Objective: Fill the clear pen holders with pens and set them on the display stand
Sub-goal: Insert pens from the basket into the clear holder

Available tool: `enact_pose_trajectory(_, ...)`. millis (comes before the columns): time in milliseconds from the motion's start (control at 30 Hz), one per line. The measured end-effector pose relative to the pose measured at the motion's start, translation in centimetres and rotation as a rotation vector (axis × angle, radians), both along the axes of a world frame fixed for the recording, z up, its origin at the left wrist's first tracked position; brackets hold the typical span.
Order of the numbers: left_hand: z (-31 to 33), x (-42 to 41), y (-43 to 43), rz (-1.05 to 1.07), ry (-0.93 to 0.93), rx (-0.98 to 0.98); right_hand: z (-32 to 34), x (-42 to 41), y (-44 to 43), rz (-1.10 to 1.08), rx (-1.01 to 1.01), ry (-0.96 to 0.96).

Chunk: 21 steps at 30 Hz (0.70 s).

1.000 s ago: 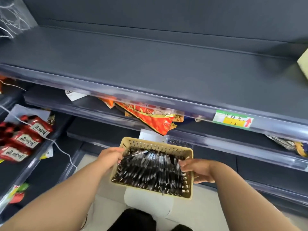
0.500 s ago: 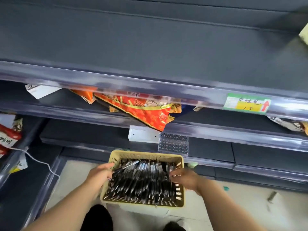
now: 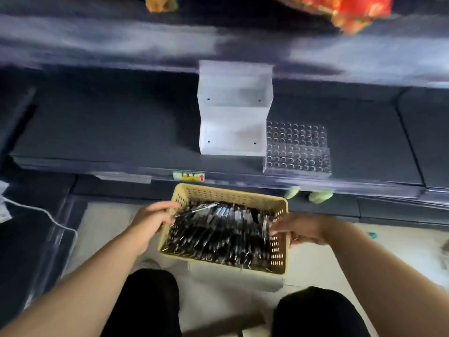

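A tan perforated basket [image 3: 233,197] full of black pens [image 3: 218,237] is held low in front of a dark shelf. My left hand [image 3: 151,221] grips its left rim, and my right hand [image 3: 297,229] grips its right rim. On the shelf above stands a white stepped display stand [image 3: 234,110]. To the right of the stand sit clear pen holders [image 3: 297,148] with rows of round holes, and no pens show in them.
Dark shelving [image 3: 109,122] runs across the view with a price tag [image 3: 189,176] on its front rail. Red snack packaging [image 3: 352,10] hangs at the top right. My black-clad knees [image 3: 150,300] and pale floor lie below. A white cord [image 3: 38,211] trails at left.
The view has dropped down the shelving, so the white stand and clear holders are now close and large. Both hands still hold the basket, which has come lower, near my knees.
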<state>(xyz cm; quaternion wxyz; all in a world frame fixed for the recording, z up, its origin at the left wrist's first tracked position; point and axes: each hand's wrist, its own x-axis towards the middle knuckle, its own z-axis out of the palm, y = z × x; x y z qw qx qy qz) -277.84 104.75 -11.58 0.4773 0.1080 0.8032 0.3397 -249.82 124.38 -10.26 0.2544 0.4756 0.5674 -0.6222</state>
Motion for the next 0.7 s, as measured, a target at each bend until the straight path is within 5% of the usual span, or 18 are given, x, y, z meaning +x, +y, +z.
enact_pose_trajectory(300,-9.3,1.0,-2.0,0.37,-0.24,0.273,-6.2,-0.1,-1.1,0.019,0.184,0.212)
enact_pose_trajectory(433,-8.6,2.2,-2.1,0.327,-0.01,0.361,-7.5,1.7,-3.6,-0.148,0.351,0.297)
enact_pose_trajectory(533,-7.7,3.6,-3.3,0.333,-0.109,0.379,-6.9,3.3,-6.3,-0.412,0.386,0.359)
enact_pose_trajectory(700,-7.1,5.5,-4.3,0.146,-0.088,0.342,-6.8,5.5,-8.9,-0.436,0.502,0.273)
